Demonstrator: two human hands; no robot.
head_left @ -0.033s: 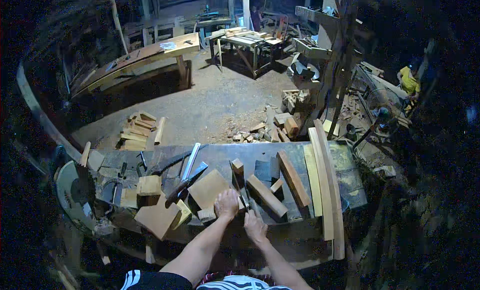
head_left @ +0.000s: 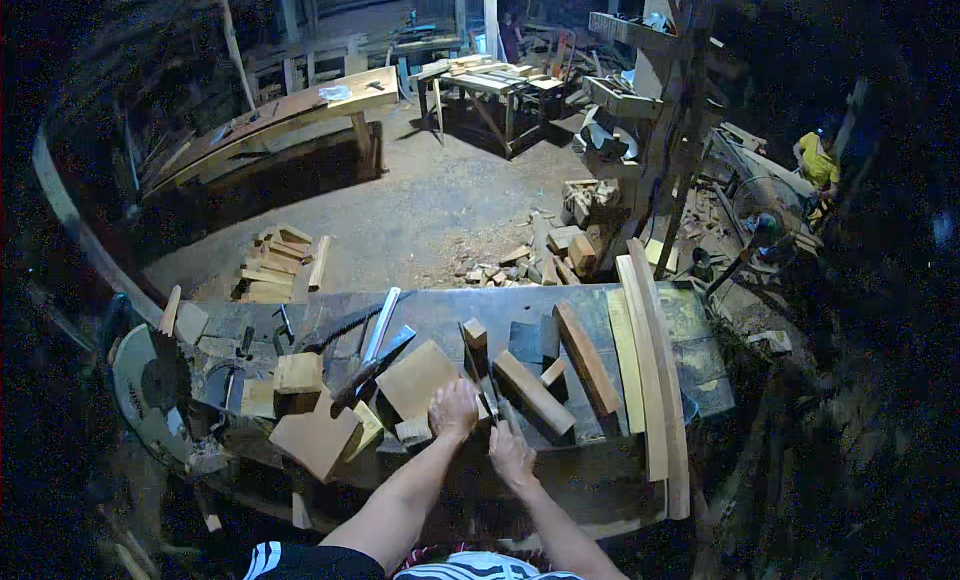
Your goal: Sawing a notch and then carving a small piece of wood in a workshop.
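Tool, slim, metal-bladed: gripped in my right hand, blade pointing far, presumably for control. Left hand: curled down by the right edge of a tan board on the table, perhaps steadying; whether it grips, I cannot tell.

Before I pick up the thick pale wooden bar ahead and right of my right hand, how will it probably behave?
The wooden bar should stay stiff, being thick wood. It probably won't roll, because its sides look flat. Being long, it may tip if held off-centre.
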